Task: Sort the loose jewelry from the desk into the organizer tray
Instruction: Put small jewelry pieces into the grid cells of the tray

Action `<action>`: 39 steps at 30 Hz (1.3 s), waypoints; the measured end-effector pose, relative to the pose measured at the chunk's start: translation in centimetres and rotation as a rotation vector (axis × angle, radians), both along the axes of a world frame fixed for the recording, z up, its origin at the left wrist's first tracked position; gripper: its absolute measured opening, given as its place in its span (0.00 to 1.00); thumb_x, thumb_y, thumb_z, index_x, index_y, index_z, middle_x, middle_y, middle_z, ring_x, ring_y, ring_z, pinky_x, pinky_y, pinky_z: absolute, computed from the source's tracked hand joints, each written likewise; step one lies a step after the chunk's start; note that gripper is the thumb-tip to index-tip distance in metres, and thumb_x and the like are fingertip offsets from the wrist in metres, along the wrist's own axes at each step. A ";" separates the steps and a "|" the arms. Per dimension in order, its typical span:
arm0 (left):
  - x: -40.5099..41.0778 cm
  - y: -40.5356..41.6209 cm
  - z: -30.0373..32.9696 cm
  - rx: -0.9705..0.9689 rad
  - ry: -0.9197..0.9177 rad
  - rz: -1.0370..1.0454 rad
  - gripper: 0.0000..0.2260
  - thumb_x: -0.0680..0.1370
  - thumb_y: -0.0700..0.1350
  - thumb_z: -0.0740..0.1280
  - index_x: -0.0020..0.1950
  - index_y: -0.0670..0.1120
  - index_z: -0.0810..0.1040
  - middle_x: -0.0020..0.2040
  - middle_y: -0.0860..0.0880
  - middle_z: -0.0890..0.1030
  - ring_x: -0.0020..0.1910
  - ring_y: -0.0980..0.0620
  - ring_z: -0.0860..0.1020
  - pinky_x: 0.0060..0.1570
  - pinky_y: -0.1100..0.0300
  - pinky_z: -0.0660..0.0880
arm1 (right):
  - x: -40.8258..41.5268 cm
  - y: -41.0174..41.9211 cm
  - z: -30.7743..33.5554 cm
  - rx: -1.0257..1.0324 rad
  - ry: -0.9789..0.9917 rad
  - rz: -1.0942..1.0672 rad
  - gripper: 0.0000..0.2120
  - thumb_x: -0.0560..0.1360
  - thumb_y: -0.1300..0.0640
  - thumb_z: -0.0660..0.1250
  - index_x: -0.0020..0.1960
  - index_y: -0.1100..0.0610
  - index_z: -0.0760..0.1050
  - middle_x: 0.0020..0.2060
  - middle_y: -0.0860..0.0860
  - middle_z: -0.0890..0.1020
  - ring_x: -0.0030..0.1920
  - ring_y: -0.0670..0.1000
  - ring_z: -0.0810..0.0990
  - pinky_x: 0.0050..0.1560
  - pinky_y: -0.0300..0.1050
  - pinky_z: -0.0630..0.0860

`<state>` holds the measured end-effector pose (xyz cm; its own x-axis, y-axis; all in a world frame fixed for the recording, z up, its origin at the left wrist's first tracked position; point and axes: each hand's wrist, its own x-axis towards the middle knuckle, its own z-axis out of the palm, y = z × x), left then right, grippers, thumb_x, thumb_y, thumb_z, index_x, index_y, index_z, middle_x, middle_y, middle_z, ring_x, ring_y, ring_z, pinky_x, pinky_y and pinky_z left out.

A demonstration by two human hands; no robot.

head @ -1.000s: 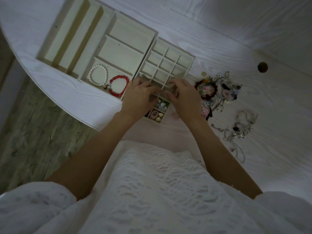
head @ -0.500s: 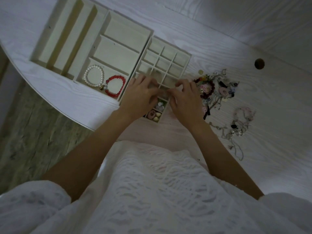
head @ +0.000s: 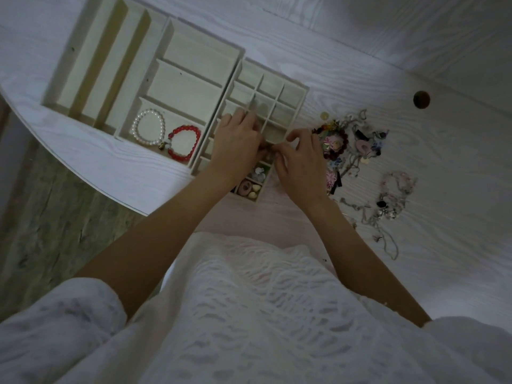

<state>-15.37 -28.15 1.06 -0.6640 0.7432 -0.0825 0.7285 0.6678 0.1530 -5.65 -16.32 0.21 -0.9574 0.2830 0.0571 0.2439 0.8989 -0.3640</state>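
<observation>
A cream organizer tray [head: 194, 59] lies on the white desk, with long slots at left, wide compartments in the middle and a small-cell grid [head: 293, 92] at right. A pearl bracelet [head: 148, 127] and a red bead bracelet [head: 184, 142] lie in a wide compartment. Small pieces [head: 250, 187] fill the nearest grid cells. My left hand [head: 238, 145] and my right hand [head: 300, 162] meet over the grid, fingertips pinched together on a tiny item that I cannot make out. A heap of loose jewelry [head: 346, 142] lies right of my right hand.
A tangle of chains and necklaces [head: 388, 206] lies further right on the desk. A round cable hole [head: 421, 99] sits at the back right. The desk's curved edge [head: 91, 184] runs at left, with floor below. My white garment fills the foreground.
Both hands have stayed over the grid, with the fingertips drawing closer together. The camera view has shifted slightly; the bracelets and the loose heap have not moved.
</observation>
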 end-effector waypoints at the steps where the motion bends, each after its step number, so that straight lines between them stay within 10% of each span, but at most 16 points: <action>1: 0.1 0.1 0.0 0.009 -0.001 -0.003 0.13 0.70 0.55 0.68 0.40 0.47 0.85 0.43 0.46 0.78 0.46 0.43 0.74 0.43 0.53 0.67 | 0.1 0.0 0.0 -0.002 0.000 0.001 0.11 0.75 0.57 0.60 0.48 0.57 0.81 0.49 0.57 0.75 0.49 0.57 0.73 0.47 0.46 0.69; 18: 0.0 0.3 0.7 0.171 0.067 -0.013 0.14 0.70 0.58 0.68 0.33 0.48 0.83 0.41 0.47 0.77 0.45 0.44 0.74 0.43 0.54 0.63 | 0.1 0.7 0.1 -0.068 0.093 -0.015 0.06 0.74 0.61 0.66 0.49 0.59 0.80 0.46 0.57 0.77 0.45 0.56 0.74 0.46 0.42 0.68; 29: -0.6 1.4 1.3 -0.196 0.265 -0.198 0.06 0.62 0.45 0.76 0.29 0.46 0.80 0.35 0.49 0.77 0.39 0.48 0.75 0.41 0.57 0.58 | -1.6 0.1 0.5 0.117 -0.007 0.015 0.05 0.70 0.58 0.69 0.39 0.60 0.81 0.44 0.57 0.77 0.44 0.58 0.75 0.43 0.48 0.70; 39: -1.7 -0.4 0.6 0.142 0.152 -0.222 0.08 0.68 0.46 0.66 0.33 0.44 0.82 0.41 0.45 0.77 0.44 0.47 0.66 0.42 0.54 0.59 | -2.1 -1.8 0.2 0.214 -0.098 -0.138 0.09 0.65 0.51 0.74 0.35 0.57 0.81 0.40 0.54 0.77 0.42 0.57 0.73 0.43 0.48 0.65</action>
